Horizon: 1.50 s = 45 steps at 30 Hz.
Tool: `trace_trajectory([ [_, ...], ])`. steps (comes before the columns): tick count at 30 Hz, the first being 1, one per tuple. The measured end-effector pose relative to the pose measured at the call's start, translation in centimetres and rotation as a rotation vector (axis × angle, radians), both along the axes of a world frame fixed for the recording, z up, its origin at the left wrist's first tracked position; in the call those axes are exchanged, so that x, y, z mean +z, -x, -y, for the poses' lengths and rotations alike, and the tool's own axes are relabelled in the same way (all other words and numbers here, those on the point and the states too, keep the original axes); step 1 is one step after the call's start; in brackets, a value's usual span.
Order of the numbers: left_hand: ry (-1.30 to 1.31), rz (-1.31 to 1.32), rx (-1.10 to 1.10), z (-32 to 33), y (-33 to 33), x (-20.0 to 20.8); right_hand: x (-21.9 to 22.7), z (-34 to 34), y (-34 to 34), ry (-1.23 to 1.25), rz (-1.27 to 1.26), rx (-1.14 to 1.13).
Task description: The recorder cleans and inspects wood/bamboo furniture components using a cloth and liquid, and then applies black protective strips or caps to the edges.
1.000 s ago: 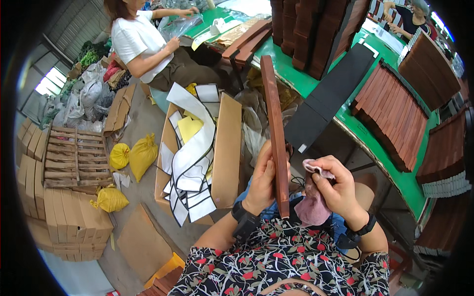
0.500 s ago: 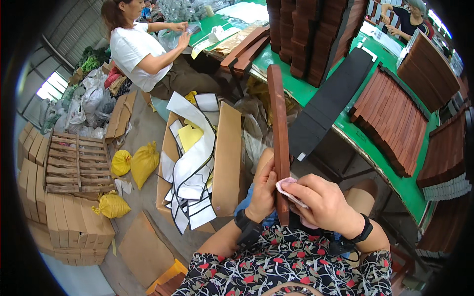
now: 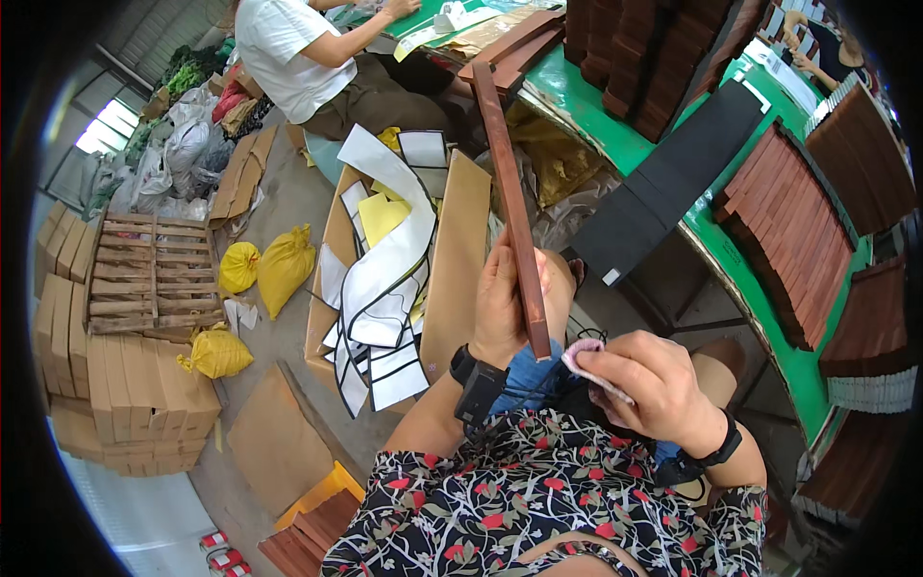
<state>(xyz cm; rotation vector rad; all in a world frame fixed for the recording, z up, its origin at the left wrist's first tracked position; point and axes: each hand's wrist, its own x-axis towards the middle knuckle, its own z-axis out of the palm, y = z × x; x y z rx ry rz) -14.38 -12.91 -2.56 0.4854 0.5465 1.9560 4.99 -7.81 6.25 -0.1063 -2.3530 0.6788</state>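
Reddish-brown slat (image 3: 512, 207): in the head view it is in your left hand (image 3: 500, 308), held off any support in front of your lap. It stands steeply tilted, upper end leaning to the left, lower end just above your blue clothing. Left grip: narrow, thumb and fingers around the lower part of the slat. Your right hand (image 3: 659, 380) has a narrow grip too, pinching a folded pink cloth (image 3: 601, 370) between thumb and fingers. Cloth sits just beside the slat's lower end, apart from it.

To your left, near the slat, you have an open cardboard box (image 3: 460, 264) filled with white sheets (image 3: 389, 308) edged in black and a yellow piece (image 3: 383, 221). Ahead and to your right is the green worktop (image 3: 589, 113), carrying a tall stack of brown slats (image 3: 659, 58), a black panel (image 3: 673, 183) jutting past the near edge, and a slat bundle (image 3: 793, 236). Farther left, beyond the box, a co-worker in a white top (image 3: 288, 38) sits by the worktop.
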Motion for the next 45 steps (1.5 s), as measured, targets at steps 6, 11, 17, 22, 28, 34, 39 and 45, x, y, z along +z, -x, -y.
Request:
trace_trajectory([
  [6,0.012,-0.019,0.013,0.3,-0.7,-0.5,0.8,-0.8,3.1,-0.075,0.035,-0.047],
  [11,0.201,-0.086,0.178,0.1,0.1,0.6,0.6,-0.6,4.9,-0.101,0.119,0.029],
  [17,0.083,-0.004,0.087,-1.0,3.2,1.6,1.0,-1.2,4.4,-0.070,0.194,0.149],
  [22,0.016,0.104,0.082,-3.1,10.6,-1.3,0.4,-2.6,1.5,0.083,0.246,0.022],
  [28,0.023,0.208,0.218,-6.5,17.5,-4.7,-1.2,-4.4,-3.6,0.325,0.259,-0.247],
  [34,0.126,0.175,0.265,-7.9,21.0,-6.2,-3.1,-5.6,-7.4,0.575,0.231,-0.419],
  [39,0.234,0.183,0.317,-9.1,21.8,-5.9,-5.3,-7.4,-9.3,0.895,0.146,-0.491],
  [45,0.359,0.200,0.328,-9.4,23.2,-7.0,-6.3,-9.7,-10.0,1.253,-0.029,-0.426],
])
